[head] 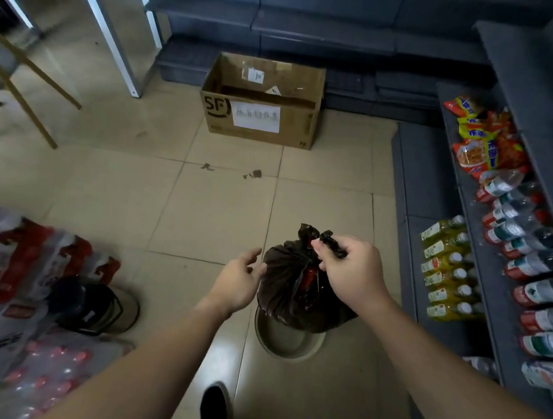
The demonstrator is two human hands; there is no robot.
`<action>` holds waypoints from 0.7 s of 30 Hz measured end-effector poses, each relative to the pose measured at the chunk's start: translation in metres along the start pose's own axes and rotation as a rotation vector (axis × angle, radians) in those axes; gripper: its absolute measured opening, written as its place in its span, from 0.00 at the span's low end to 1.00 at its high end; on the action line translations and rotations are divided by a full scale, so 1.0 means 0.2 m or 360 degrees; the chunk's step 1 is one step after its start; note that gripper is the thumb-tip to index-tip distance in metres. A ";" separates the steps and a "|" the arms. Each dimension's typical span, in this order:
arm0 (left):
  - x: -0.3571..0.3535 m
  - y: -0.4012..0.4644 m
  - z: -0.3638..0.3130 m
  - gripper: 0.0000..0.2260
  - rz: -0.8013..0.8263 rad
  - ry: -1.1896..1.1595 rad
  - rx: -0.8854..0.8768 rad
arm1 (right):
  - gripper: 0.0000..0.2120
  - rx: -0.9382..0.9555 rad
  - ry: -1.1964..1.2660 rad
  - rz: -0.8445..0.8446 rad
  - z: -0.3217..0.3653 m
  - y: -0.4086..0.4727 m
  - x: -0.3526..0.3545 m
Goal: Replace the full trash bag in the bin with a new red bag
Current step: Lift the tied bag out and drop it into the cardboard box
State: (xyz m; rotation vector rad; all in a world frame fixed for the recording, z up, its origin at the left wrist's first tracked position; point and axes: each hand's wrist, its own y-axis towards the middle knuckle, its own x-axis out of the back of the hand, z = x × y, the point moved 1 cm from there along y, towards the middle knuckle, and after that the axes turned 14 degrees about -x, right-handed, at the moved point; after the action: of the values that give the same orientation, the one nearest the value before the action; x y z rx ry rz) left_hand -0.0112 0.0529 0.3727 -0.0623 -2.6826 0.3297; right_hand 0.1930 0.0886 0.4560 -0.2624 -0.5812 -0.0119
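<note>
Tiled floor (220,209), beige, glossy, with dark scuffs near the middle; small stockroom or shop corner, seen from my head looking down.

Item, nearest, 6 o'clock: my shoe (215,409), dark, toe pointing up-frame.

Item, 7 to 9 o'clock: shrink-wrapped packs of bottles (15,248), red and white labels, stacked on the floor. A dark round object sits just beside them; I cannot tell what it is.

Item, centre, slightly toward 5 o'clock: bin (282,341), round, pale rim; only its near edge shows beneath the bag.

Item, directly above the bin: full trash bag (288,286), dark and bulging, neck gathered and knotted, red contents showing through. It appears lifted clear of the bin or nearly so, its base overlapping the rim.

Item: my right hand (347,269), fingers clamped together on the bag's knotted neck, carrying its weight.

Item: my left hand (239,277), fingers spread apart and holding nothing, fingertips at or just beside the bag's left flank.

Item, 2 to 4 o'clock: grey shelf (450,181) holding water bottles, yellow drink bottles and snack packets.

Item, 12 o'clock, far: open cardboard box (263,104) with a paper note on its front.

Item, 10 o'clock: metal frame legs and a chair.

Status, my reading: removal step under way. Next move calls for swinging the bag aside and setting it down well apart from the bin, then fetching the red bag, which I cannot see anywhere.
</note>
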 end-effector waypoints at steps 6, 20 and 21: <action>0.18 -0.02 -0.05 0.18 -0.0062 -0.0273 0.0010 | 0.12 -0.0022 0.0018 -0.0077 0.27 0.01 -0.02; 0.93 0.66 0.12 0.23 0.0122 -0.0322 0.0241 | 0.06 -0.0110 0.0168 -0.0071 0.84 0.55 -0.32; 0.94 0.67 0.12 0.23 0.0110 -0.0330 0.0247 | 0.06 -0.0117 0.0177 -0.0055 0.87 0.56 -0.32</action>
State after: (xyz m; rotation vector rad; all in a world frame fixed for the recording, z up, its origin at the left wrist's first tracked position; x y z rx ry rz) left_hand -0.1935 0.1958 0.3979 -0.0777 -2.8533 0.5944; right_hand 0.0545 0.2349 0.5333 -0.3210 -0.4754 -0.0812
